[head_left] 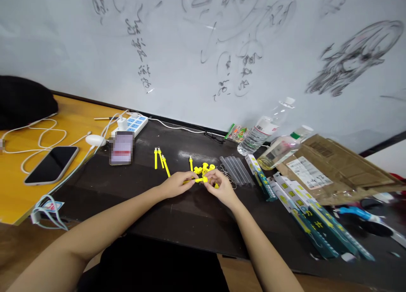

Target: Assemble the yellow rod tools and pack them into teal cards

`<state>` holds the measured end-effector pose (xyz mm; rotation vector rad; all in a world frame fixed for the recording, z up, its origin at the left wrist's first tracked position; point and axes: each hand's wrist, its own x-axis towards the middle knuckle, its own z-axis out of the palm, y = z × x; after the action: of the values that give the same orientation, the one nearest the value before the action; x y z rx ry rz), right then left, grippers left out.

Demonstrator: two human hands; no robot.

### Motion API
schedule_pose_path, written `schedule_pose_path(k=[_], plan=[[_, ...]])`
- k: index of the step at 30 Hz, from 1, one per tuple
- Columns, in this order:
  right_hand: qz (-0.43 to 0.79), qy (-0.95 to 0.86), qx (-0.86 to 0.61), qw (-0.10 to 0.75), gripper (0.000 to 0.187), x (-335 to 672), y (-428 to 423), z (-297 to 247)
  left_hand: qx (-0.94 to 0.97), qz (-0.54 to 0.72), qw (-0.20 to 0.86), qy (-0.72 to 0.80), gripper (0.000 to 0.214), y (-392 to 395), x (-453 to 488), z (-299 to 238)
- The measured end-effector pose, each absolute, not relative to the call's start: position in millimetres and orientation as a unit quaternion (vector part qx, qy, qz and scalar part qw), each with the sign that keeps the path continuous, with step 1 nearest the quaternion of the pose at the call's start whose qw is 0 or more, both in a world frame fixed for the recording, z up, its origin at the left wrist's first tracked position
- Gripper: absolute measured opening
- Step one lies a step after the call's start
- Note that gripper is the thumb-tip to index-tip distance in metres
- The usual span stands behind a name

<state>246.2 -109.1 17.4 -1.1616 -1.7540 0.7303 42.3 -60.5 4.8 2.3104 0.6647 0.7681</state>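
Clutter sits at the left: a flat black smartphone (52, 164) and a white plastic power strip (131, 125). On the dark counter (177, 216), loose yellow plastic pins (160, 157) lie just behind the left hand (176, 184), which pinches one end of a slim yellow plastic rod (198, 180). The right hand (222, 188) grips the other end in its fingertips, just in front of a heap of small yellow plastic caps (204, 168). Clear plastic tubes (234, 169) and green-and-white card boxes (317, 220) lie further right. In my judgement this goes best held low, with the pinches close together and the rod level, so a slipped piece lands on the counter.
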Motion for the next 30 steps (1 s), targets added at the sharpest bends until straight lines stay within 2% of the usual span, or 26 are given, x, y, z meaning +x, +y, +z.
schedule_pose_path(k=[4, 9, 18, 30], plan=[[0.342, -0.706, -0.431, 0.446, 0.015, 241, -110, 14, 0.868, 0.286, 0.324, 0.246, 0.024, -62, 42, 5], [0.323, -0.721, -0.439, 0.427, 0.011, 239, -111, 13, 0.871, 0.274, 0.327, 0.244, 0.026, -60, 41, 4], [0.34, -0.617, -0.469, 0.532, 0.021, 236, -104, -1, 0.862, 0.279, 0.326, 0.27, 0.027, -60, 42, 4], [0.364, -0.619, -0.445, 0.536, 0.018, 229, -107, -10, 0.847, 0.3, 0.325, 0.294, 0.023, -58, 43, 2]])
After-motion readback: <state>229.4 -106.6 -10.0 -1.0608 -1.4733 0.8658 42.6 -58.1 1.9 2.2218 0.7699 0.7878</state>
